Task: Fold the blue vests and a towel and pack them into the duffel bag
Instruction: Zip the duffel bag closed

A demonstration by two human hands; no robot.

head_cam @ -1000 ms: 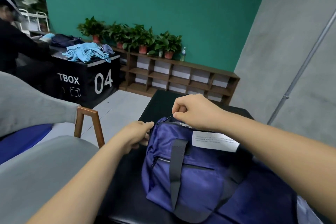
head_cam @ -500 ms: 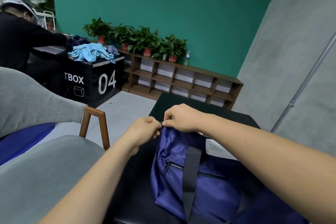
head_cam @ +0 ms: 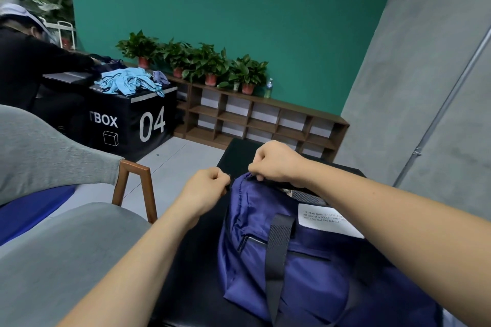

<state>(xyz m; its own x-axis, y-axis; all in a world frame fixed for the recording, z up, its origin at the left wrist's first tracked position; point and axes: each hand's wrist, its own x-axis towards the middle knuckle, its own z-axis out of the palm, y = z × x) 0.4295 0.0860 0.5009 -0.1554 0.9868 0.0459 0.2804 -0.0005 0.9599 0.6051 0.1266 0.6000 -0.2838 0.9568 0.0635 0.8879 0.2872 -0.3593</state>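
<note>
The green wall (head_cam: pixel 239 8) fills the far side of the room, with a grey partition (head_cam: pixel 425 87) to my right. A grey chair (head_cam: pixel 53 260) with wooden legs stands at my left. In front of me a black table (head_cam: pixel 239 151) carries the duffel bag (head_cam: pixel 305 268), dark blue and lying on its side, its far end up between my hands.

Further off on the left, a black box (head_cam: pixel 127 125) marked 04 holds a heap of light blue clothes (head_cam: pixel 127 83), and another person (head_cam: pixel 24 61) in black leans over it. A low wooden shelf (head_cam: pixel 265 119) runs along the green wall, with potted plants (head_cam: pixel 207 66) on top.

On the bag I see a black strap (head_cam: pixel 276 247), a white label (head_cam: pixel 326 220) and a zipped side pocket (head_cam: pixel 252 240). Some grey checked cloth (head_cam: pixel 303 195) shows in the opening.

My right hand (head_cam: pixel 276 163) has its fingers curled over the bag's top edge, gripping the fabric. My left hand (head_cam: pixel 206 191) is curled too, thumb and forefinger pinching something small and dark at the bag's end; I cannot tell what.
</note>
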